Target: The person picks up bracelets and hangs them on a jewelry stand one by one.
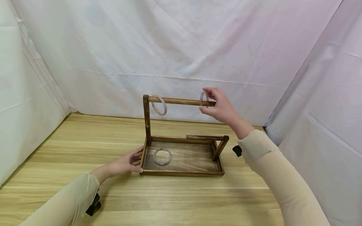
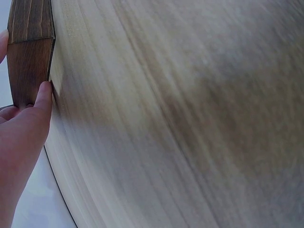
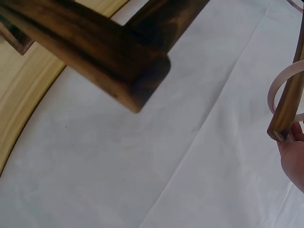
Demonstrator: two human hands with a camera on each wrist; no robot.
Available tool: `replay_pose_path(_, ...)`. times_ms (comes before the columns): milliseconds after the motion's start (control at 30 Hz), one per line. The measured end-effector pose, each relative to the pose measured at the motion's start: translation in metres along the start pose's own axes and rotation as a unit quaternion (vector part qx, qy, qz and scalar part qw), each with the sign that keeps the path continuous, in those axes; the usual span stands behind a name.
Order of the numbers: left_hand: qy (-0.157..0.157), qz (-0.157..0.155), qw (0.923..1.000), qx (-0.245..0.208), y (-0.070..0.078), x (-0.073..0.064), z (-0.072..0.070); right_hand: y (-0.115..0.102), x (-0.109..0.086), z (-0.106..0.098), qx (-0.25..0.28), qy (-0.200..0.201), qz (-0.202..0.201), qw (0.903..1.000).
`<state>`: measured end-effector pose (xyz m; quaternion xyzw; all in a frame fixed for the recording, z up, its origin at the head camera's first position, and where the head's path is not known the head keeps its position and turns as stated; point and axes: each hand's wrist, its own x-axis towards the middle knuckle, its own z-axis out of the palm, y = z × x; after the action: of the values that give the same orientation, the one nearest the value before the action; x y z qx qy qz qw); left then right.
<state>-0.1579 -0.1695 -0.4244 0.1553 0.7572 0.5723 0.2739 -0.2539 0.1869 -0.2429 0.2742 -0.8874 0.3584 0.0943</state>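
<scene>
Soft light fills the bright head view, while both dimmer wrist views bow the tabletop [image 2: 109,118], the right blurring a near wooden bar [image 3: 80,47]

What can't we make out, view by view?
Head: upper bar's free end, hidden behind the right hand.
Left wrist: much of the left hand, cut off by the left edge; far-right table grain, blurred.
Right wrist: pinched bangle's far side, cut off by the right edge.

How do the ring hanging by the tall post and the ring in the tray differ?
The hanging ring loops around the upper bar; the lower ring encircles nothing. The hanging ring is roughly upright; the lower ring lies flat in the tray. Both are pale; neither is held.
</scene>
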Motion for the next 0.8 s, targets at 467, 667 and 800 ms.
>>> replay_pose_path(467,0.004,0.0,1.0,0.002,0.0,0.002,0.0,-0.015,0.009,0.011,-0.011,-0.019,-0.03,0.9993)
replay_pose_path(667,0.006,0.001,1.0,0.002,-0.002,0.004,-0.001,-0.021,0.015,0.018,-0.016,-0.023,-0.048,0.9985)
replay_pose_path(800,0.007,0.003,1.0,0.001,-0.003,0.005,-0.001,-0.026,0.018,0.023,-0.024,-0.027,-0.053,0.998)
